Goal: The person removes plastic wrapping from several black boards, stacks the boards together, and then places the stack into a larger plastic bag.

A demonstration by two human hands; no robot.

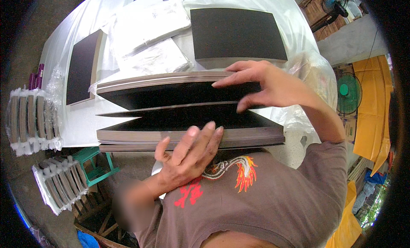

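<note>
In front of me stands a thick album-like block of black boards with grey-brown edges, parted so that black inner faces show. A single thin board stands up between the near and far parts. My left hand lies against the edges of the near part, fingers stretched. Over the far part is my right hand, its fingers apart, with fingertips by the far boards and the thumb close to the thin middle board. Whether the thumb touches that board I cannot tell.
The table has a plastic cover. At its back lie a black block, white wrapped packs and another black block. Wrapped bundles stand left, near a green stool. A green fan stands right.
</note>
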